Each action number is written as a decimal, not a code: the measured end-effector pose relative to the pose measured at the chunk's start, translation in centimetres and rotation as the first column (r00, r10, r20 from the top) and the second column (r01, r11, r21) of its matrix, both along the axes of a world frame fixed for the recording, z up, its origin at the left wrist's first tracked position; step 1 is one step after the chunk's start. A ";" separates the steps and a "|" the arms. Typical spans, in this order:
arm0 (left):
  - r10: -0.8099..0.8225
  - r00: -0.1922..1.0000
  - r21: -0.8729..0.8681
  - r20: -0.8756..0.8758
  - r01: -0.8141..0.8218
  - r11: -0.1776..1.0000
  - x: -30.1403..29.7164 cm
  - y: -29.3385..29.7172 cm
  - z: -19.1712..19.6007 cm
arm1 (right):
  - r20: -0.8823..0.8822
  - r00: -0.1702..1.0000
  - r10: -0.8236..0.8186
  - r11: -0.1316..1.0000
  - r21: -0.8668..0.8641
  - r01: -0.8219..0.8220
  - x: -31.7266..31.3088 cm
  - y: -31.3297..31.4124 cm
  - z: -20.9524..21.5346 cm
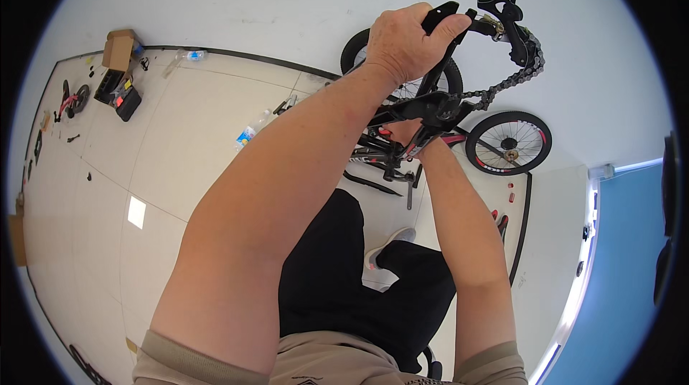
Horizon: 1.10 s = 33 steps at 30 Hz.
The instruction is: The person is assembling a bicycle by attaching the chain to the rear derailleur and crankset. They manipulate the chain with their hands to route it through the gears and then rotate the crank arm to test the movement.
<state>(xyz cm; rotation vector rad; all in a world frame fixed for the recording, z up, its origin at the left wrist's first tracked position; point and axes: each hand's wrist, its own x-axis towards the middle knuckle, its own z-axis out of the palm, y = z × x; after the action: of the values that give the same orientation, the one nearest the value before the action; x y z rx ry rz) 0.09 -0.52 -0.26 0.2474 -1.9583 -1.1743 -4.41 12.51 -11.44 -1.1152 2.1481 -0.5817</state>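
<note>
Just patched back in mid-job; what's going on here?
The person's left hand grips one end of a black bicycle frame, while the right hand, partly hidden, is at the frame lower in view. The bicycle chain curves out to the right. A spoked wheel is beyond it, and a plastic bottle lies on the floor to the left.

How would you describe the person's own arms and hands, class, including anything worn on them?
Plain khaki-beige short sleeves end above the elbows, leaving both forearms bare. The left hand is ungloved, with no watch visible. The right hand, mostly hidden, looks ungloved too.
</note>
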 end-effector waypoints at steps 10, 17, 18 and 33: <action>-0.002 0.999 0.012 -0.036 0.002 1.000 0.0 0.6 0.3 | 0.804 0.532 -0.265 0.674 -0.240 0.699 3.8 2.8 2.9; -0.054 0.990 0.080 -0.133 0.065 0.995 -0.3 1.3 0.3 | 0.834 0.452 -0.316 0.529 -0.240 0.814 3.0 6.7 -1.4; -0.044 0.994 0.077 -0.098 0.052 0.996 -0.4 0.8 0.2 | 0.844 0.429 -0.321 0.456 -0.260 0.851 3.3 7.3 -1.3; -0.139 0.981 0.171 -0.132 0.160 0.972 0.1 -0.3 -0.6 | 0.176 0.716 -0.676 0.481 -0.631 0.609 0.2 7.7 -5.6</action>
<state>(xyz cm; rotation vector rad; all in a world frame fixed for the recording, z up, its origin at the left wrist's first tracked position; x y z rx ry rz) 0.17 -0.79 -0.82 0.1215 -1.7921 -1.4357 -4.26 20.24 -17.03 -0.5654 2.5034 -1.7919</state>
